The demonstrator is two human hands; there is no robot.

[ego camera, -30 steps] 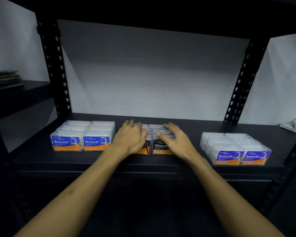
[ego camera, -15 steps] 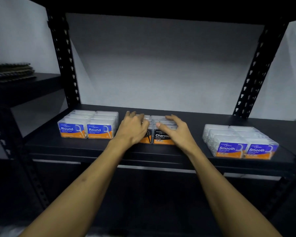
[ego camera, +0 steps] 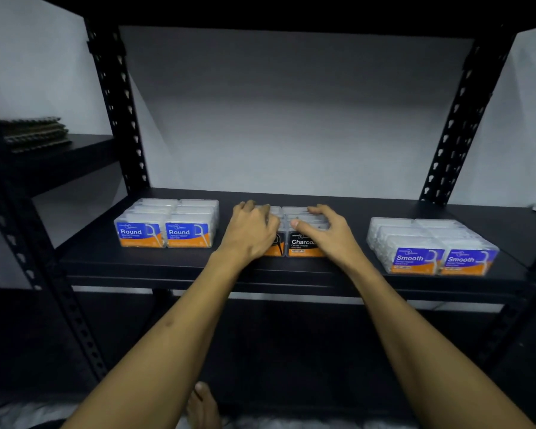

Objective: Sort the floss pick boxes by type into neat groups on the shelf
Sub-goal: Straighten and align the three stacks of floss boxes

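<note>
Three groups of clear plastic floss pick boxes stand on the black shelf (ego camera: 174,267), each with its label to the front. At the centre left of the frame is the Round group (ego camera: 167,222); its two front boxes have blue and orange labels that read "Round" and below it "Dental Flosser". At the right is the Smooth group (ego camera: 430,246), with the same blue and orange labels reading "Smooth". In the centre is the Charcoal group (ego camera: 302,239), with black and orange labels; on the right front box one can read "Charcoa", the last letter is hidden by the right hand (ego camera: 325,232), and the label of the left front box is mostly hidden by the left hand (ego camera: 249,232).

Both hands lie on top of the Charcoal group. The left fingers are curved over the left boxes and close together. The right fingers are spread apart and bent over the right boxes, with the thumb pointing to the centre seam.

A black perforated post (ego camera: 118,113) rises behind the Round group. In the upper left of the frame a dark stack (ego camera: 34,133) lies on a neighbouring shelf. At the bottom centre a bare foot (ego camera: 203,404) shows between the arms
</note>
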